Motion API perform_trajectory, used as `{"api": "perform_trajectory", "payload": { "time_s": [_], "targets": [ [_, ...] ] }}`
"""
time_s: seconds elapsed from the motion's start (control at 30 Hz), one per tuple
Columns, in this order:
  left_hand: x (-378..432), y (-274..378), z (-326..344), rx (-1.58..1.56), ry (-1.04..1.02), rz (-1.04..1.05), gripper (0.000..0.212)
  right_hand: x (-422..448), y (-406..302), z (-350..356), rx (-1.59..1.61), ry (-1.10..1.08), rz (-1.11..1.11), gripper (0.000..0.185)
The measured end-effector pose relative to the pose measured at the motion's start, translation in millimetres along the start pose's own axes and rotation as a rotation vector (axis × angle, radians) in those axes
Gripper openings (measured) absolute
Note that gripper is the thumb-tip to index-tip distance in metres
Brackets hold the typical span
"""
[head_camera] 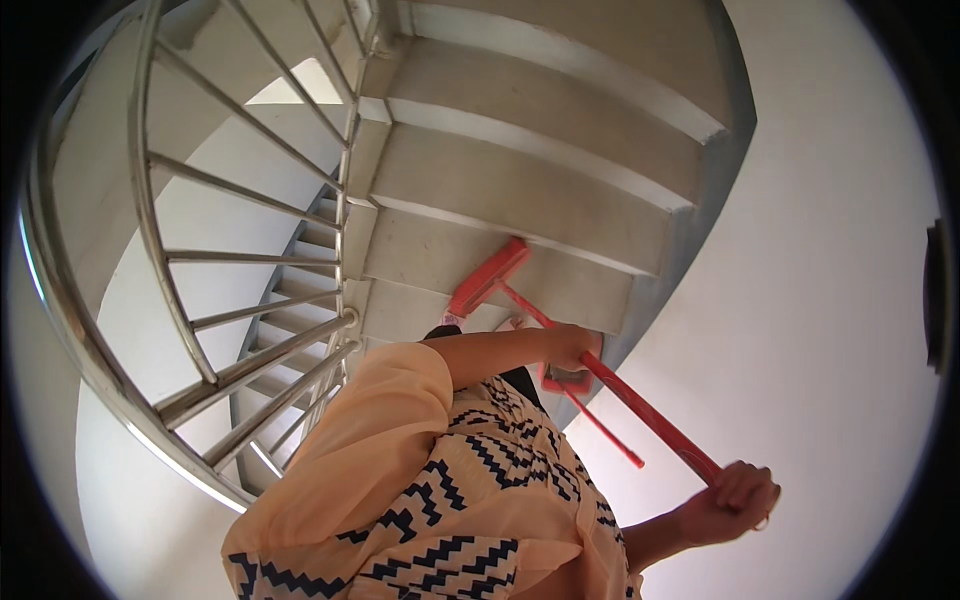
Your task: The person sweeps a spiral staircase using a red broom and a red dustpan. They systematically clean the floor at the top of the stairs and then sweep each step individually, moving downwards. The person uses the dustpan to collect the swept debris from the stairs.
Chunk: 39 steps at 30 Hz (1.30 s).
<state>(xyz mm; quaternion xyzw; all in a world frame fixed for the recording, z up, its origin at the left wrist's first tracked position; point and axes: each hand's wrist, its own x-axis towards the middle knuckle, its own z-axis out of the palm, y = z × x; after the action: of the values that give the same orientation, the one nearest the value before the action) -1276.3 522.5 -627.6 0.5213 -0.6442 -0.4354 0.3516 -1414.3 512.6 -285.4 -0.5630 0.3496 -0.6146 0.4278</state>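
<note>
A red broom (492, 276) with a long red handle slants across the view, its head low over a concrete stair tread near my feet. My left hand (574, 346) or forearm side reaches across from the picture's left and grips the handle partway down. At the lower right my other hand (739, 496) is closed round the handle's upper end. Behind the nearer grip, a red dustpan (564, 381) with its own thin red handle stands close to the wall, partly hidden by the arm.
Concrete steps (517, 161) curve up the top of the view. A stainless steel railing (146, 150) bounds the left side, with a lower flight (300, 300) showing through it. A white wall (825, 225) with a grey skirting band (724, 161) rises on the right.
</note>
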Motion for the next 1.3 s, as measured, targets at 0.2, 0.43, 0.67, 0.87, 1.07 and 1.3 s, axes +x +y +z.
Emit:
{"api": "perform_trajectory", "payload": {
  "time_s": [0.2, 0.43, 0.67, 0.87, 1.07, 1.3],
  "targets": [
    [-14, 68, -10, -0.069, 0.21, 0.068, 0.023, 26, -34, -34, 0.328, -0.151, -0.132, 0.037],
    [-57, 27, -29, 0.168, 0.449, -0.187, 0.03, 34, 54, -34, 0.324, -0.111, 0.246, 0.028],
    [42, -8, 21, 0.193, 0.183, -0.161, 0.015, 79, 70, -87, 0.17, 0.16, 0.257, 0.028],
    [186, 27, 95, 0.105, -0.013, 0.073, 0.012, 108, 55, -160, 0.013, 0.396, 0.043, 0.031],
    [257, 70, 155, 0.1, -0.34, 0.125, 0.021, 111, 43, -216, -0.154, 0.598, -0.068, 0.031],
    [252, 107, 176, 0.17, -0.425, 0.182, 0.014, 96, 8, -269, 0.0, 0.554, -0.216, 0.036]
  ]
}}
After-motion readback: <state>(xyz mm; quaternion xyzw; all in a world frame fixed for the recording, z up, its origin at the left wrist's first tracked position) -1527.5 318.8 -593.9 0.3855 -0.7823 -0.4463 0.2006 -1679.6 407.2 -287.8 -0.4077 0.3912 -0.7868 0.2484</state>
